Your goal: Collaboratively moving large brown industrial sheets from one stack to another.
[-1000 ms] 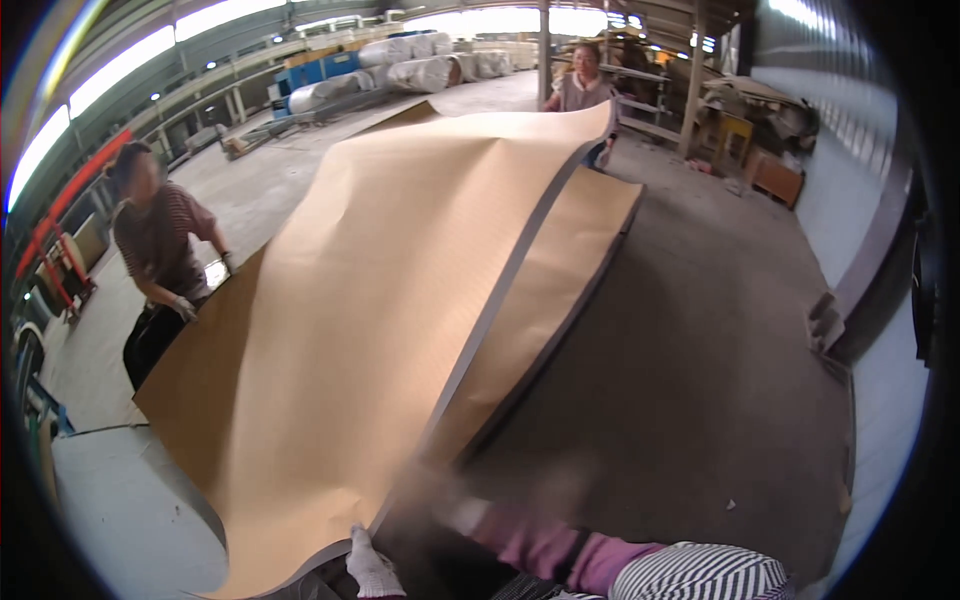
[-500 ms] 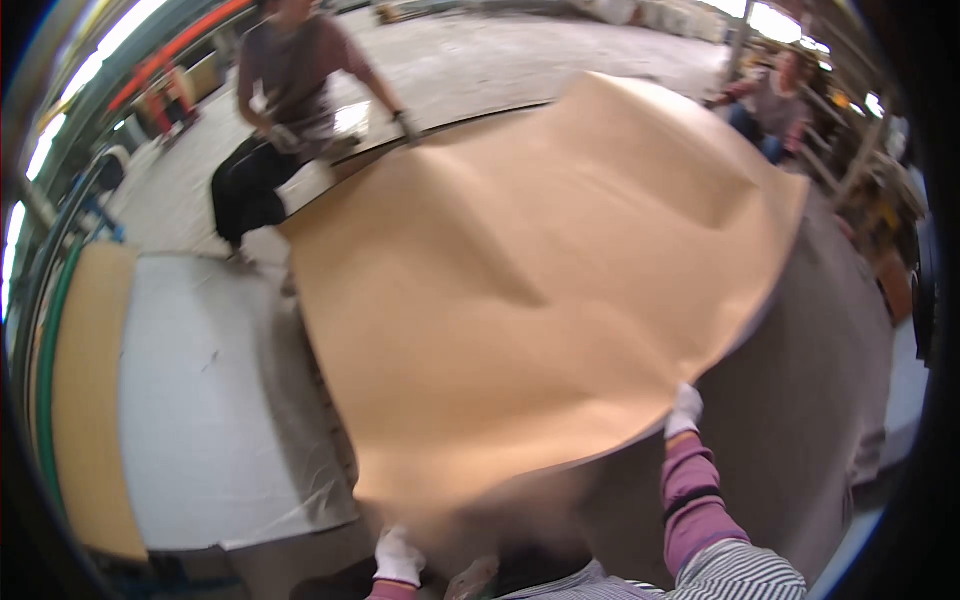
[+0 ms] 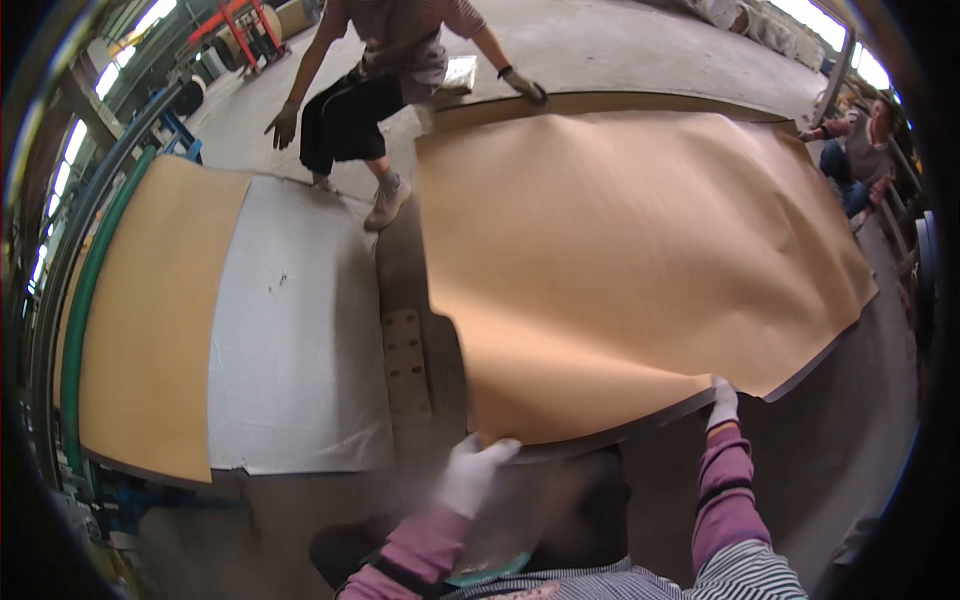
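Note:
A large tan sheet (image 3: 620,240) with a dark edge stretches out in front of me, rippled and bulging on its right side. My left hand (image 3: 472,475), in a white glove, pinches its near left corner, the thumb lying along the edge. Further right, my right hand (image 3: 722,402), also gloved in white, is closed on the near edge, where the sheet folds upward. The fingers under the sheet are hidden. At the far edge, a co-worker's gloved hand (image 3: 525,86) touches the sheet; that person's other hand (image 3: 283,125) hangs free.
Left of the sheet lie a white sheet (image 3: 295,330) and a tan panel (image 3: 160,320) beside a green roller (image 3: 95,310). A perforated strip (image 3: 405,365) is on the floor between. Another person (image 3: 860,150) crouches at the far right. A red lifting frame (image 3: 245,35) stands at the back left.
The tan sheet has settled lower and flatter and sits further right in view. My left hand has come up to its near corner. The co-worker's one hand has swung away to the left.

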`<control>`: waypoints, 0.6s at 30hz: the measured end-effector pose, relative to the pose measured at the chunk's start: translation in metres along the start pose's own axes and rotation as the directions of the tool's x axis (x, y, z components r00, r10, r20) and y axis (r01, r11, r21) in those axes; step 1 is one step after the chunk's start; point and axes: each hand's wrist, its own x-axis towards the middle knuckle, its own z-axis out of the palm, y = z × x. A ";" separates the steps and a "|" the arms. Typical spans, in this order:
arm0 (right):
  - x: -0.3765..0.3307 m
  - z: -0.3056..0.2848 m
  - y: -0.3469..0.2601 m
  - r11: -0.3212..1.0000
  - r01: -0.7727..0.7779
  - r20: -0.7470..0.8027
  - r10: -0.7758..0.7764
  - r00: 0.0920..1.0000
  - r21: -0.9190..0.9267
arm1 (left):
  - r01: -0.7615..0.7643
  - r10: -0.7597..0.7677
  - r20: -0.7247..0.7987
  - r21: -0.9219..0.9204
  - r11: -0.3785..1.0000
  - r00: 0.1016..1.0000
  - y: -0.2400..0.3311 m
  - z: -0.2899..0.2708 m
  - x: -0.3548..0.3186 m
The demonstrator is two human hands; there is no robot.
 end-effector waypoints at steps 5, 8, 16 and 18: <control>-0.150 0.089 0.012 0.992 -0.129 -0.059 0.130 0.990 0.011 | 0.151 -0.204 -0.224 -0.233 0.961 0.953 -0.034 -0.055 0.012; -0.149 0.099 0.038 0.944 -0.319 0.105 0.327 0.939 -0.082 | 0.158 -0.201 -0.212 -0.205 0.966 0.956 -0.036 -0.069 0.028; -0.094 0.105 0.038 0.948 -0.225 -0.123 0.202 0.972 -0.223 | 0.370 -0.407 -0.119 -0.246 0.896 0.906 -0.055 -0.040 0.062; -0.097 0.106 0.036 0.931 -0.210 -0.144 0.174 0.974 -0.299 | 0.397 -0.427 -0.128 -0.207 0.894 0.895 -0.051 -0.047 0.066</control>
